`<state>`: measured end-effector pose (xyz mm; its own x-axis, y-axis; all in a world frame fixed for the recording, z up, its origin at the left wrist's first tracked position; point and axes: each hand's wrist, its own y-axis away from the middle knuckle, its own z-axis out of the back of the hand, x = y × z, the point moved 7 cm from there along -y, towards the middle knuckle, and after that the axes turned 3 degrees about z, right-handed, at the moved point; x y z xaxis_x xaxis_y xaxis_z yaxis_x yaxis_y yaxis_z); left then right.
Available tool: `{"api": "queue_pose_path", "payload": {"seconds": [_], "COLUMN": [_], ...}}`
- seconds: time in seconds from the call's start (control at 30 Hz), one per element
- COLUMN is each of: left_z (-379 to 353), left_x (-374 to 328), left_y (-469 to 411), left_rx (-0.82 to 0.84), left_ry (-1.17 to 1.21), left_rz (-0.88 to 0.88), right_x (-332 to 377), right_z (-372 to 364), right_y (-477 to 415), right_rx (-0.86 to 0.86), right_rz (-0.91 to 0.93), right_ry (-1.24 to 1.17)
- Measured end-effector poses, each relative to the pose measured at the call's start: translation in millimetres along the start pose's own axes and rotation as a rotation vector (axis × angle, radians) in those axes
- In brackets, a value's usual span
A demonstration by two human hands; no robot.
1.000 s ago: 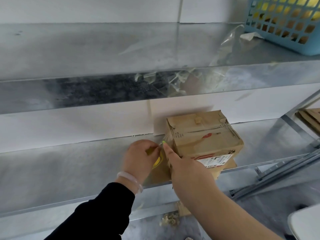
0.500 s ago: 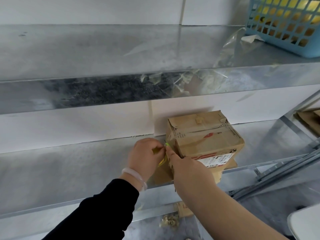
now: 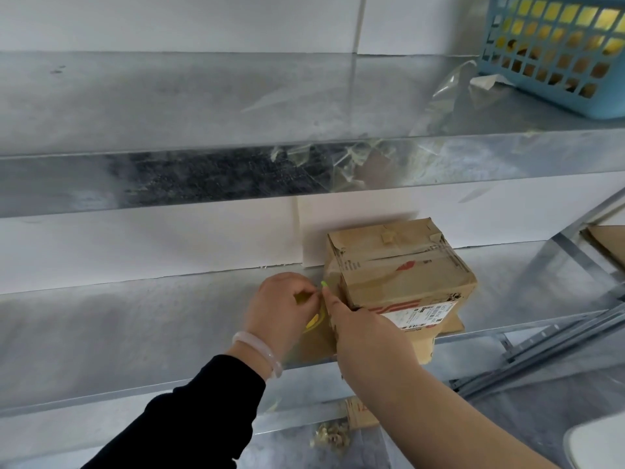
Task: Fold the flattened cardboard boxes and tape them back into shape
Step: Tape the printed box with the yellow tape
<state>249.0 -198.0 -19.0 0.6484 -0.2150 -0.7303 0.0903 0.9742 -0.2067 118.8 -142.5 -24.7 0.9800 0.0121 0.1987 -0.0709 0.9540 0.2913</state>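
— How is the cardboard box (image 3: pixel 399 275) seen?

— It is seen folded into shape, right of centre in the frame, set on the middle metal shelf (image 3: pixel 135 333) close to the white wall. Its brown faces are creased and worn. Clear tape is stretched across the top, red print is carried on the top and front, and a white label (image 3: pixel 419 314) is stuck along the front edge. A flat cardboard sheet (image 3: pixel 451 328) is pinned beneath it.

— And the hands?

— The left hand (image 3: pixel 280 309), just left of the box, is curled, and a yellow object (image 3: pixel 313 321) is pinched in its fingers. A pale bracelet (image 3: pixel 260 350) is worn on that wrist. The right hand (image 3: pixel 368 336) is laid at the box's front left corner, with the forefinger held straight against the left face. Its other fingers are hidden, so whether anything is gripped cannot be told.

— Which containers are shown?

— A blue basket (image 3: pixel 554 52) is placed at the upper right, on the upper shelf (image 3: pixel 203 103). Yellow contents are glimpsed through its holes but cannot be made out. Crumpled clear film (image 3: pixel 453 93) is left beside it.

— What is counted?

— One shaped box, one sheet beneath it, further flat cardboard (image 3: pixel 608 245) at the right edge, one basket and two hands.
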Motion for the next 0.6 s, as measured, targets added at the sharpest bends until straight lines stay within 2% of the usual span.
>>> {"api": "queue_pose_path", "payload": {"seconds": [0.13, 0.27, 0.33, 0.47, 0.53, 0.6], "left_z": [14.6, 27.8, 30.2, 37.4, 35.3, 27.8], "left_x": [9.9, 30.2, 35.5, 41.2, 43.8, 49.3], "left_y": [0.0, -0.6, 0.7, -0.3, -0.5, 3.4], "left_rx": [-0.088, -0.111, -0.120, -0.159, -0.133, -0.100], "left_ry": [-0.041, -0.146, -0.194, -0.367, -0.469, -0.577], "left_rz": [0.065, 0.118, 0.126, 0.061, 0.025, 0.037], "right_x": [-9.9, -4.6, -4.9, -41.6, -88.6, -143.5], "right_z": [-4.1, 5.5, 20.4, 76.4, 92.1, 98.0], "right_y": [6.6, 28.0, 43.9, 79.6, 88.9, 84.4], "right_rx": [0.071, -0.023, -0.174, -0.710, -0.916, -0.990], "right_rz": [0.004, 0.186, 0.326, 0.519, 0.445, 0.184], "right_ry": [-0.021, -0.096, -0.147, -0.286, -0.366, -0.443]}}
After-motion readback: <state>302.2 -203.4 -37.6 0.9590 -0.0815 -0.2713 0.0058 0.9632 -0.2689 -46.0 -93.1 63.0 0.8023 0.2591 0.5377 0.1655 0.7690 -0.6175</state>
